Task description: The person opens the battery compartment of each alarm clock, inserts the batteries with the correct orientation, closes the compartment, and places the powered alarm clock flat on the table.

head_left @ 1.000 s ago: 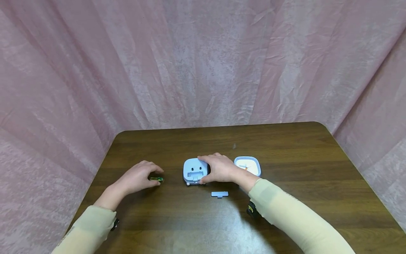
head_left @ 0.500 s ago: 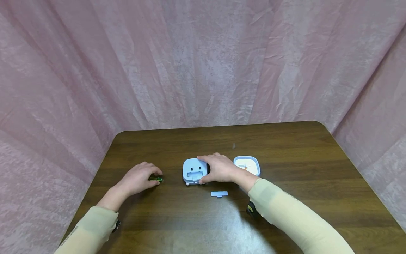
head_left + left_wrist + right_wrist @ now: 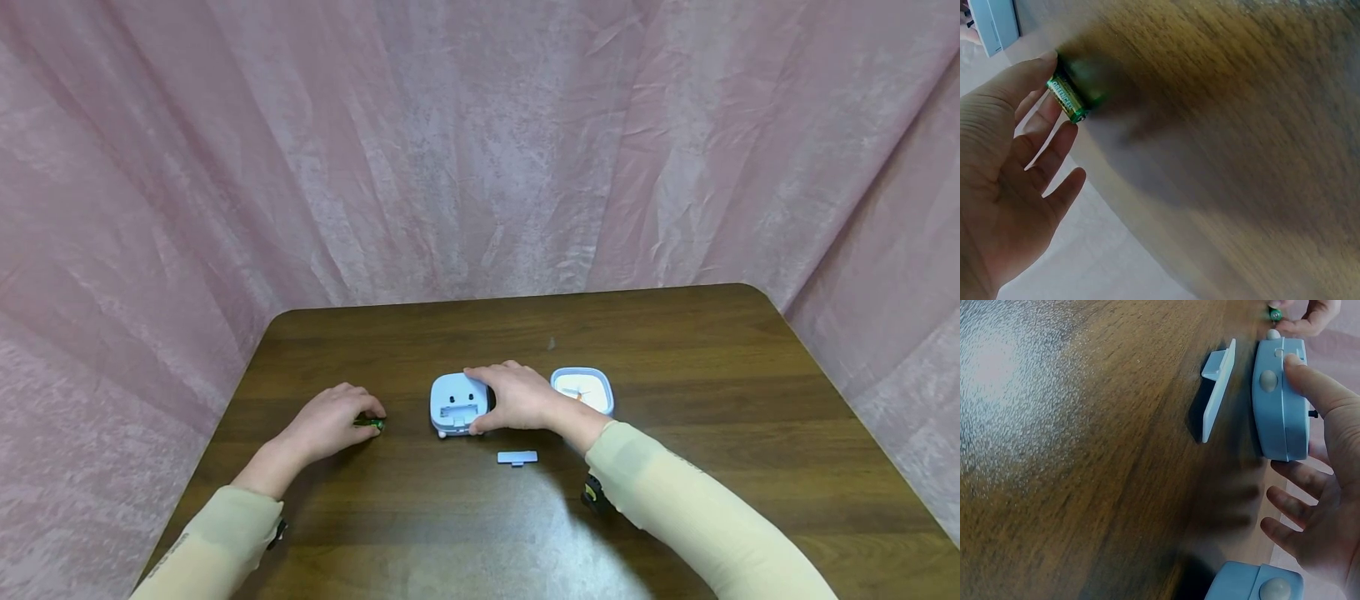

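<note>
My left hand point(image 3: 326, 427) is low over the left part of the table and pinches a small green battery point(image 3: 1066, 100) between thumb and fingertips. A light blue square clock point(image 3: 450, 390) lies face down in the middle, its battery compartment uncovered and vacant. My right hand point(image 3: 519, 398) grips this clock by its right side, thumb on the near edge and fingers at the far edge. In the right wrist view the thumb presses the clock's side point(image 3: 1266, 419) beside a round foot. In front of the clock lies its loose battery cover point(image 3: 517, 457).
A second light blue clock point(image 3: 582, 377) lies face up just right of my right hand, partly hidden behind the wrist. The brown wooden table point(image 3: 675, 350) ends at a rounded far edge, with a pink curtain point(image 3: 480, 167) hanging behind it.
My left hand's fingers have drawn slightly closer around the battery, and less of it shows. The right hand and the clock keep their places; the head view has shifted a little.
</note>
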`<state>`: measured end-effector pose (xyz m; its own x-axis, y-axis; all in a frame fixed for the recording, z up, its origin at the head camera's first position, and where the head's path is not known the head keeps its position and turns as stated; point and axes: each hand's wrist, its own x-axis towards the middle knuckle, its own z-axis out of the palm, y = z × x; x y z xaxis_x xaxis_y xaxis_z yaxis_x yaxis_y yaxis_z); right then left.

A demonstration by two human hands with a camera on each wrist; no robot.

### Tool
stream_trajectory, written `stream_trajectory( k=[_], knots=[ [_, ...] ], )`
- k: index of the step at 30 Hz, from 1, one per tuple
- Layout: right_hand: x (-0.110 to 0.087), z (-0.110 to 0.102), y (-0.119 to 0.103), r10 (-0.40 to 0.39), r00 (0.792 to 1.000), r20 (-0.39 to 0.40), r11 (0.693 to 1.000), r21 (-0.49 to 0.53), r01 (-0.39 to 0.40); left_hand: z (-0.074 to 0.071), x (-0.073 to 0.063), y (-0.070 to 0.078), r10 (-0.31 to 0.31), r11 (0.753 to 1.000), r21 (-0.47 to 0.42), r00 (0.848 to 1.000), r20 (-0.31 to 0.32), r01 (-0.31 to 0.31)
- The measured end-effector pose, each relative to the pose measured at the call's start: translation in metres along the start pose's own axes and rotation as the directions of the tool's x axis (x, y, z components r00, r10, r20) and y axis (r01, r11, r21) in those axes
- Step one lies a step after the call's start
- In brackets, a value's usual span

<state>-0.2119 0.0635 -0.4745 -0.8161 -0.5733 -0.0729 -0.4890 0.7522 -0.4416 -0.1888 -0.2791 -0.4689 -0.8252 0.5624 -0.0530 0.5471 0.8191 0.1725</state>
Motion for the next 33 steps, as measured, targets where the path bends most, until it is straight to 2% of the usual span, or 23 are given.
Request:
stream_trajectory(
  k=[6,21,33],
  knots=[
    [-0.0001,-0.0001,-0.0003,0.001,1.000,0.001,1.000,-0.005,-0.001,-0.0012,-0.0003,0.0000,0.003,1.000,-0.016,1.000,0.000,-0.003],
    [-0.0003,-0.0004,-0.0001,-0.001,1.000,0.006,1.000,-0.003,0.001,-0.0011,-0.0011,0.0007,-0.040,0.997,-0.069,0.999,0.023,0.042],
    [0.0000,0.0005,0.0002,-0.006,1.000,-0.002,1.000,-0.009,0.006,0.0029,0.0000,-0.0016,-0.030,0.998,-0.055,0.999,0.011,0.031]
  ],
)
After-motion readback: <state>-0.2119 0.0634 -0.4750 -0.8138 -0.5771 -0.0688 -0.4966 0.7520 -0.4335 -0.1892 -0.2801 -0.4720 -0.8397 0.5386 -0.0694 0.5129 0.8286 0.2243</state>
